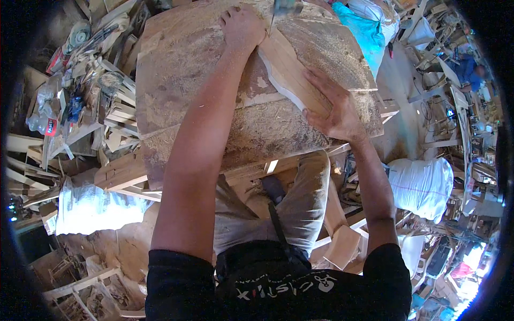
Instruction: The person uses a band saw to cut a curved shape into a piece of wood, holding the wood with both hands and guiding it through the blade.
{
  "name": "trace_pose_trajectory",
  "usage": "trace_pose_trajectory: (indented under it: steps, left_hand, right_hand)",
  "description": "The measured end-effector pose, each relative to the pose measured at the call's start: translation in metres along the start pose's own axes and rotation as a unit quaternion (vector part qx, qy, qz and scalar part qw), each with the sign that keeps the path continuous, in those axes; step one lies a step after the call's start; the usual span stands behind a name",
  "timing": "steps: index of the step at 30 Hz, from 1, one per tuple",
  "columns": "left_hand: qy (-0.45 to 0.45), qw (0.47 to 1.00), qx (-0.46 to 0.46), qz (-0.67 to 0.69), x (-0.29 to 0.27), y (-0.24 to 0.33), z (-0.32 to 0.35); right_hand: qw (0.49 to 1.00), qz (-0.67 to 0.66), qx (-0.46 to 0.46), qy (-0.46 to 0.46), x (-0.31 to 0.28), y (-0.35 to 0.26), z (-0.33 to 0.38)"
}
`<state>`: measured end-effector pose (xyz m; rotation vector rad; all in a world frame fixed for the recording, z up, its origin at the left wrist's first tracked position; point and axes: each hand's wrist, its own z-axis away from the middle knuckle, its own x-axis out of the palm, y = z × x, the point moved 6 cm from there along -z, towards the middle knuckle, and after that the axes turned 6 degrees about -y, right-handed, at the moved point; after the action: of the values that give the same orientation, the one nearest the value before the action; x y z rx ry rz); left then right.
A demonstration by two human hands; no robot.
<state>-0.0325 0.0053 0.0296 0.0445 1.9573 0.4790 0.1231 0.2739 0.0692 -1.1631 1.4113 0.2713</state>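
A curved wooden board [292,67] lies flat on the sawdust-covered worktable [198,64], slanting from far middle toward near right. My right hand [337,109] grips its near end, fingers across the top and thumb by the near edge. At the board's far end stands a thin upright saw blade [272,25], below a blurred metal part [287,6]. My left hand [242,29] rests just left of the blade, fingers spread on the tabletop and its inner side close to the board's tip. Whether it touches the board I cannot tell.
Wood offcuts [120,117] pile up left of the table. A turquoise sack [361,29] leans at its far right corner, and a white sack [420,187] stands at right. Below the table edge are my legs [302,198] and more wood pieces [342,246]. A person [471,72] is far right.
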Motion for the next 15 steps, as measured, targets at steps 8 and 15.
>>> trace_pose_trajectory:
  steps: [8,15]
  left_hand:
    - [0.021,0.998,0.015,0.052,-0.009,-0.002,0.001]
    - [0.024,0.999,0.005,0.046,-0.003,0.002,-0.002]
  right_hand:
    - [1.000,-0.020,-0.011,0.010,0.000,-0.006,-0.005]
    - [1.000,-0.011,-0.009,0.015,0.001,-0.001,-0.006]
